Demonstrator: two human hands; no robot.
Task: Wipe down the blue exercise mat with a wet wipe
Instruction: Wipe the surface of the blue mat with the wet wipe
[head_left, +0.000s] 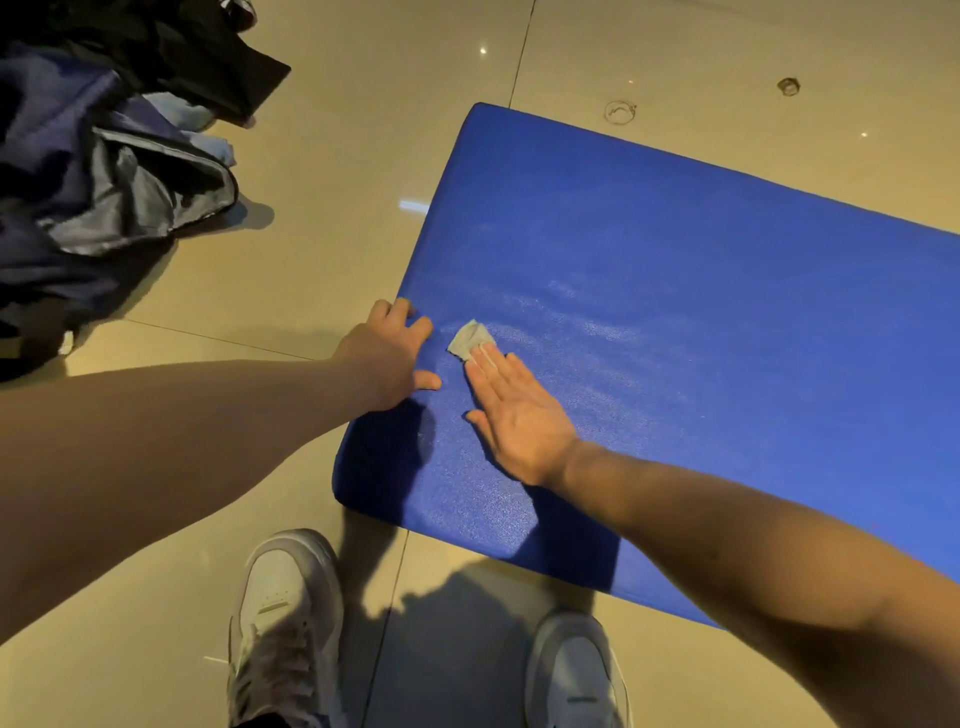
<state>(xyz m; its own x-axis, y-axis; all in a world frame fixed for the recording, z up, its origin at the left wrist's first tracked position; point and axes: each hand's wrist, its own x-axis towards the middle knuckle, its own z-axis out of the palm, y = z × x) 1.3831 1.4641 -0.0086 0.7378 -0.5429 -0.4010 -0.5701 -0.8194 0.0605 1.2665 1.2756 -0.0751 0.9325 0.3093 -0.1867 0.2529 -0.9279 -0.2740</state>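
The blue exercise mat (675, 291) lies flat on the tiled floor and runs off the right edge of the view. A small grey-white wet wipe (467, 339) lies folded on the mat near its left edge. My right hand (514, 410) lies flat with straight fingers, its fingertips pressing on the wipe. My left hand (389, 358) rests on the mat's left edge, fingers spread and bent down onto the surface. Pale damp streaks show on the mat to the right of the wipe.
A heap of dark blue and black clothes or bags (104, 171) sits on the floor at the upper left. My two white sneakers (285, 623) stand on the beige tiles just before the mat's near corner. A small ring (620, 111) lies beyond the mat.
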